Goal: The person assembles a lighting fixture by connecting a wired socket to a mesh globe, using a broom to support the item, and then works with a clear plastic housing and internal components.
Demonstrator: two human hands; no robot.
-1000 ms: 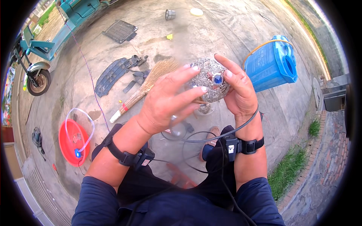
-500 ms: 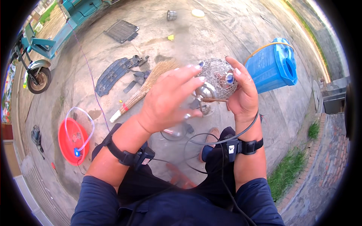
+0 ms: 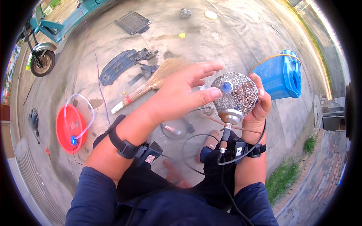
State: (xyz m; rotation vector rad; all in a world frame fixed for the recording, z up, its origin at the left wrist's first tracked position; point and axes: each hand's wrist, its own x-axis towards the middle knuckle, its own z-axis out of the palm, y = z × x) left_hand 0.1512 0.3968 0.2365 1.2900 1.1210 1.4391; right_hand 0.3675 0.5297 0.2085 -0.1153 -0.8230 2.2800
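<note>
A concrete yard (image 3: 241, 41) spreads around you, its right edge marked by grass (image 3: 283, 184) and bricks, and a teal cart (image 3: 52, 30) stands far left. On the right a blue jug (image 3: 269, 77) sits just past your right hand (image 3: 261, 105), so room that way is tight; on the left a broom (image 3: 151, 83) lies near your left hand (image 3: 181, 92), with a red basin (image 3: 61, 130) well apart to the near left. The ground runs on farthest away from you, beyond your hands. Your right hand grasps the right side of the wire globe (image 3: 243, 88), which is held up between both hands; your left is spread and not gripping, its thumb at the globe's left side, though you cannot tell if it touches. The cord (image 3: 223, 180) loops over your knees, so it may snag. The globe looks put together: mesh formed, metal collar (image 3: 230, 116) below joined to the cord, blue gem (image 3: 226, 87) in place. Its hidden sides leave you unable to tell whether any work remains.
</note>
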